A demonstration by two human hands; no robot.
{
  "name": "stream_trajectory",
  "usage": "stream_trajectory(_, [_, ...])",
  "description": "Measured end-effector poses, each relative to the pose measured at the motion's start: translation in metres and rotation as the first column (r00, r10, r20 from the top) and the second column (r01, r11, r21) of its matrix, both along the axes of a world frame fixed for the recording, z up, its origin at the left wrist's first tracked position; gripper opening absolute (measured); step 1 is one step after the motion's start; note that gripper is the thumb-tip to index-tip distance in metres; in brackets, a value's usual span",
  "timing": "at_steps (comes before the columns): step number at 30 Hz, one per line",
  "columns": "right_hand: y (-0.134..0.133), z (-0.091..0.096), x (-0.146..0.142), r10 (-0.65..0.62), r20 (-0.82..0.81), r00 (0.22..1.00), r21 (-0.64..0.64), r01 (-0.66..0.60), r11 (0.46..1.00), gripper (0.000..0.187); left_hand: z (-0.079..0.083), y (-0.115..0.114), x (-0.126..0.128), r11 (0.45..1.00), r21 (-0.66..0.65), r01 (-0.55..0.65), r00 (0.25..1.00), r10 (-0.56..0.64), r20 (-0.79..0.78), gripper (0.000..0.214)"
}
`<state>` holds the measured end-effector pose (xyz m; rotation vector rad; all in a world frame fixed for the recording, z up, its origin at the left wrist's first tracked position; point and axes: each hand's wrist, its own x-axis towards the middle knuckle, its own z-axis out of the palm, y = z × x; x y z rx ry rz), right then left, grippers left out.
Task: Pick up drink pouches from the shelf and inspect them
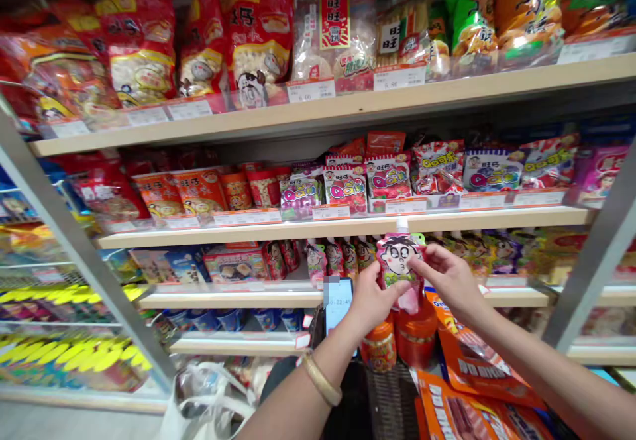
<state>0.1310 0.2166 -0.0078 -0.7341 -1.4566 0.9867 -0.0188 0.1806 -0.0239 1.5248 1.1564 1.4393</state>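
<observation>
A pink spouted drink pouch (396, 261) with a cartoon face and a white cap stands upright between my two hands, in front of the shelves. My left hand (373, 297) is closed on its lower left side, with the thumb across the front. At the right edge, my right hand (447, 279) pinches the same pouch, fingertips near the cartoon face. Just below are an orange-red jar (379, 346) and a larger red-lidded jar (416, 337). An orange snack bag (472, 350) lies beneath my right forearm.
The jars and bags sit in a dark basket (392, 403). A phone (338, 307) with a lit screen stands left of the jars. Similar pouches (334, 258) line the shelf behind. Above run two wooden shelf edges (348, 224) with bagged snacks. A white bag (199, 400) is at lower left.
</observation>
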Motion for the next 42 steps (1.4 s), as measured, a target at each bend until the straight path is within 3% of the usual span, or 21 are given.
stream_trajectory(6, [-0.002,-0.045,0.005,0.121,0.116,0.986,-0.102,-0.109,0.989,0.044,-0.015,0.011,0.006,0.999,-0.018,-0.034,0.972,0.038,0.231,0.040])
stream_trajectory(11, [-0.004,-0.067,0.001,0.030,0.224,0.974,-0.090,-0.010,0.996,0.063,-0.024,0.015,0.003,0.999,-0.034,-0.006,0.974,0.014,0.225,0.043])
stream_trajectory(13, [-0.004,-0.068,0.001,0.005,0.241,0.971,-0.075,0.014,0.997,0.062,-0.026,0.016,0.002,0.998,-0.043,0.050,0.968,-0.038,0.247,0.046])
stream_trajectory(17, [-0.005,-0.064,0.002,0.098,0.174,0.980,-0.117,-0.078,0.990,0.056,-0.027,0.014,-0.002,0.985,-0.078,0.156,0.957,-0.132,0.258,0.050])
stream_trajectory(25, [-0.008,-0.059,0.002,0.124,0.049,0.991,-0.176,-0.113,0.978,0.047,-0.026,0.010,-0.016,0.944,-0.078,0.321,0.945,-0.313,0.096,0.063])
stream_trajectory(29, [-0.009,-0.055,0.001,0.145,0.029,0.989,-0.187,-0.137,0.973,0.045,-0.027,0.010,-0.017,0.945,-0.097,0.313,0.949,-0.309,0.055,0.061])
stream_trajectory(42, [-0.009,-0.063,0.004,0.098,0.106,0.990,-0.122,-0.085,0.989,0.046,-0.031,0.010,-0.015,0.953,-0.101,0.286,0.953,-0.272,0.133,0.059])
